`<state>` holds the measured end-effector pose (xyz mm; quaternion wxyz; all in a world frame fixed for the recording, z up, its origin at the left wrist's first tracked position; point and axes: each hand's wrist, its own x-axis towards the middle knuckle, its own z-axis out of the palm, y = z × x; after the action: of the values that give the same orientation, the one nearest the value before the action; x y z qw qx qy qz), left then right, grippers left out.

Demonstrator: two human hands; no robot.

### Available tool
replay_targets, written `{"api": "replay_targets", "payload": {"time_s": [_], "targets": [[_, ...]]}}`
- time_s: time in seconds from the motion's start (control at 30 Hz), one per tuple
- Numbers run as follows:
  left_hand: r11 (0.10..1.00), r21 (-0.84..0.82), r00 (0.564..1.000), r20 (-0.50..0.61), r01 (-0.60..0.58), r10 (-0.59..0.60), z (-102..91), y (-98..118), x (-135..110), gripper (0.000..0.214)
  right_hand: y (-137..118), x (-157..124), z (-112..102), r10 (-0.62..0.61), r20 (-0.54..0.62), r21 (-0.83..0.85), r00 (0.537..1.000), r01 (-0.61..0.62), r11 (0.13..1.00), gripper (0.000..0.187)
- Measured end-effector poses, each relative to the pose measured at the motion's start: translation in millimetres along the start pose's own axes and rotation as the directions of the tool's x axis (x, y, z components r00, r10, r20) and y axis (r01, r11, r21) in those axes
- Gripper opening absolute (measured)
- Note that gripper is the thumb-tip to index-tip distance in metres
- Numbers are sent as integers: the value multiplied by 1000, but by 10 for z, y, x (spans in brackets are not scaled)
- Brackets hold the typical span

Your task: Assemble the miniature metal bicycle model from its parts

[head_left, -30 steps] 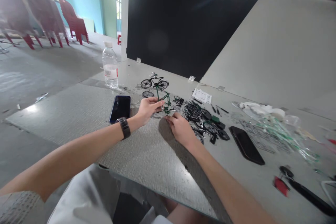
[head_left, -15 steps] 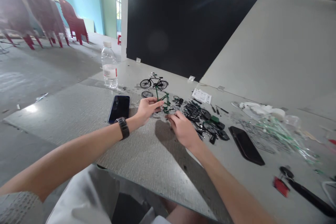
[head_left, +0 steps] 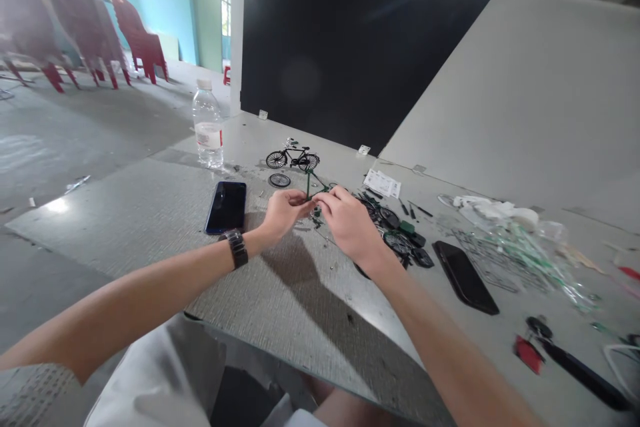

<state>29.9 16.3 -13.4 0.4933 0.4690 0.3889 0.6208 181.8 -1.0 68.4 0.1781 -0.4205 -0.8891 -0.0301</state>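
I log a slim green model bicycle frame (head_left: 311, 181) standing upright at center, pinched between my left hand (head_left: 284, 211) and right hand (head_left: 347, 225).

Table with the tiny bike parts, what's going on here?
A person is seated at a grey table, holding a small green model bicycle frame between the left hand and the right hand. A black model bicycle stands just beyond, beside a loose wheel. Black wheels and small parts lie in a heap to the right, and a dark phone lies left of the hands.
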Motion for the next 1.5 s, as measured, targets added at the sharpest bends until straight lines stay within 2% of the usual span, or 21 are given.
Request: {"api": "replay_targets", "payload": {"time_s": [0.2, 0.43, 0.57, 0.73, 0.9, 1.13, 1.27, 1.37, 1.5], "targets": [[993, 112, 999, -20, -43, 45, 6, -10, -16, 40, -25, 15, 23, -3, 25, -41, 1000, 4, 999, 30], [961, 264, 996, -19, -79, 87, -6, 43, -39, 40, -73, 42, 17, 1, 83, -193, 997, 15, 981, 27], [959, 275, 997, -17, -72, 79, -6, 56, -40, 35, -123, 89, -51, 9, 55, -227, 998, 4, 974, 24], [984, 178, 1000, 7, -11, 10, 18, 58, -67, 34, -103, 155, -100, -3, -9, -114, 1000, 2, 993, 15], [995, 30, 994, 57, 90, -92, 59, 64, -110, 33, -51, 140, -92, 7, 8, -4, 1000, -7, 1000, 15], [992, 27, 987, 100, 122, -124, 102, 22, -139, 33, -46, 33, -131, -70, -31, 39, 997, 71, 997, 22], [981, 0, 974, 121, 193, -192, 120, 53, -173, 33, 39, -39, -105, -17, -50, 187, 999, 26, 982, 28], [972, -47, 961, 165, 232, -221, 131, 83, -206, 38, 130, -119, -48, -5, -111, 293, 994, 37, 955, 23], [969, -32, 952, 201, 244, -233, 164, 82, -270, 42, 213, -239, 26, -54, -195, 298, 979, 112, 948, 14]]}}
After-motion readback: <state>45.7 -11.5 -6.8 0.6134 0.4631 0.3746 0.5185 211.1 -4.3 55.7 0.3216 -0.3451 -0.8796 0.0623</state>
